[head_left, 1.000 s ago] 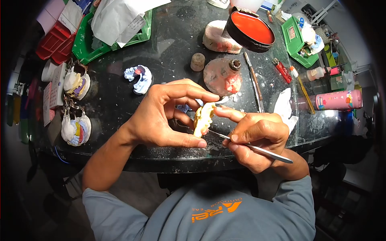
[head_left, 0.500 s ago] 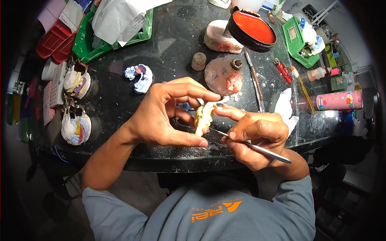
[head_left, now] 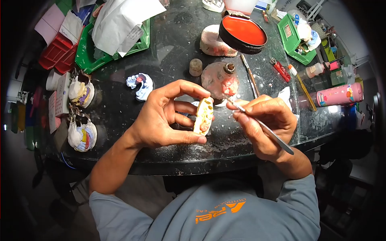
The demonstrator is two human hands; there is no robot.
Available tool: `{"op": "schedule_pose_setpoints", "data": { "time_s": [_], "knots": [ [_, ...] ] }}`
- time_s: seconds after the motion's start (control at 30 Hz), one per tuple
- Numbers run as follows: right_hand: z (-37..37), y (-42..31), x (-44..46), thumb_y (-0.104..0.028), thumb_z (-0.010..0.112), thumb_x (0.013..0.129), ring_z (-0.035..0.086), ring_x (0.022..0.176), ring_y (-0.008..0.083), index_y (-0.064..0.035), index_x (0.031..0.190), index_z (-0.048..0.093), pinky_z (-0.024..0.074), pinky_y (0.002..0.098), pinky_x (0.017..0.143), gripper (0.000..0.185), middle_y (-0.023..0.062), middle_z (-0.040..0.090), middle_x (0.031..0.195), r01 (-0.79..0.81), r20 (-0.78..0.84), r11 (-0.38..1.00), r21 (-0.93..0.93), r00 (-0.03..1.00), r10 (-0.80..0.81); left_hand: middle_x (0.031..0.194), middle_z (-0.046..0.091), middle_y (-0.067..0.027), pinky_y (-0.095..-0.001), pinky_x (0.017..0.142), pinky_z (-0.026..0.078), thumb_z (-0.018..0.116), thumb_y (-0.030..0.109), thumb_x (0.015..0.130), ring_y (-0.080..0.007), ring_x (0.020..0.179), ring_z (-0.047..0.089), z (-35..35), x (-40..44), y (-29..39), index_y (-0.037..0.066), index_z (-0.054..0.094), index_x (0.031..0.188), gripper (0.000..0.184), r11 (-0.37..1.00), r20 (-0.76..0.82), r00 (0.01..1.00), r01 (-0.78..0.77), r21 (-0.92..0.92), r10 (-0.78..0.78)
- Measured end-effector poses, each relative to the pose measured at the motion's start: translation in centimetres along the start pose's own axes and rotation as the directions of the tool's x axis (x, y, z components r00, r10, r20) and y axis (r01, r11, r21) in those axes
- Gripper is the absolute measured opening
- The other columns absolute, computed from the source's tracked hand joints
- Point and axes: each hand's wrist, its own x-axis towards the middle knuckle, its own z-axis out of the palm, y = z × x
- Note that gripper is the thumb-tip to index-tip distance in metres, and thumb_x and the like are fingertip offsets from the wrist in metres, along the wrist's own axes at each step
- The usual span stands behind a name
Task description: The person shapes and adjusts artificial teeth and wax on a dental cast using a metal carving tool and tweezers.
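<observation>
A yellow dental cast (head_left: pixel 204 114) is gripped in my left hand (head_left: pixel 165 114), fingertips at its upper end and thumb at its lower end. A small pinkish patch shows near its bottom. My right hand (head_left: pixel 269 124) holds a slim metal wax carver (head_left: pixel 270 133) like a pen. The carver's tip points up and left, apart from the cast, near the glass alcohol burner (head_left: pixel 217 78). Pink wax (head_left: pixel 230 85) shows on the burner's right side. Above it stands a round tin of red wax (head_left: pixel 244 31), tilted against a stained plaster block (head_left: pixel 213 42).
At left stand two mounted plaster models (head_left: pixel 82 134). A pale blue cast (head_left: pixel 142 88) and a small cap (head_left: pixel 196 67) lie behind my left hand. Toward the right are a brown-handled tool (head_left: pixel 251 76), a red lighter (head_left: pixel 280 70), a brush (head_left: pixel 303 88), a pink bottle (head_left: pixel 339 95) and a green box (head_left: pixel 287 36).
My right hand has drawn the carver away from the cast, up and to the right toward the burner. The cast has turned, so its toothed face shows more. The camera view has shifted slightly.
</observation>
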Motion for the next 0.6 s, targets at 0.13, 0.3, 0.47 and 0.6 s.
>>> {"op": "schedule_pose_setpoints", "data": {
  "time_s": [0.13, 0.3, 0.47, 0.6],
  "knots": [
    [-1.5, 0.4, 0.5, 0.012, 0.076, 0.085, 0.073, 0.089, 0.0179, 0.0052, 0.104, 0.068, 0.0580, 0.0269, 0.076, 0.022, 0.0161, 0.073, 0.098, -0.032, -0.001, 0.988, -0.150, 0.999, 0.033, 0.130, 0.057, -0.0200, -0.0360, 0.086, 0.067, 0.082, -0.021, 0.069, -0.0324, 0.116, 0.068, 0.2, 0.0, 0.1, -0.005, 0.046, 0.137, 0.079, 1.000, -0.061, 0.998, -0.028, -0.006, 0.028],
    [-1.5, 0.7, 1.1, 0.008, 0.077, 0.087, 0.074, 0.094, 0.0207, 0.0055, 0.112, 0.070, 0.0602, 0.0288, 0.080, 0.026, 0.0175, 0.073, 0.104, 0.027, -0.024, 0.995, -0.095, 0.999, -0.030, 0.131, 0.057, -0.0175, -0.0363, 0.087, 0.067, 0.083, -0.020, 0.069, -0.0347, 0.116, 0.068, 0.1, -0.1, -0.1, -0.005, 0.046, 0.139, 0.081, 0.997, -0.122, 0.990, -0.065, 0.032, 0.069],
    [-1.1, 0.7, 1.4, 0.007, 0.076, 0.088, 0.075, 0.097, 0.0222, 0.0053, 0.114, 0.070, 0.0610, 0.0293, 0.083, 0.027, 0.0198, 0.074, 0.109, 0.046, 0.001, 0.991, -0.127, 0.999, -0.046, 0.127, 0.057, -0.0142, -0.0377, 0.088, 0.067, 0.085, -0.019, 0.067, -0.0341, 0.113, 0.070, -0.2, -0.2, -0.5, -0.003, 0.048, 0.133, 0.077, 0.993, -0.173, 0.979, -0.099, 0.068, 0.110],
    [-1.3, 0.9, 1.6, 0.006, 0.076, 0.088, 0.075, 0.097, 0.0215, 0.0048, 0.115, 0.071, 0.0612, 0.0281, 0.080, 0.027, 0.0187, 0.074, 0.108, 0.078, 0.011, 0.983, -0.168, 0.997, -0.077, 0.127, 0.054, -0.0138, -0.0386, 0.087, 0.067, 0.087, -0.019, 0.065, -0.0335, 0.112, 0.070, -0.2, -0.1, -0.8, -0.002, 0.049, 0.129, 0.076, 0.982, -0.191, 0.966, -0.158, 0.099, 0.175]
  ]
}}
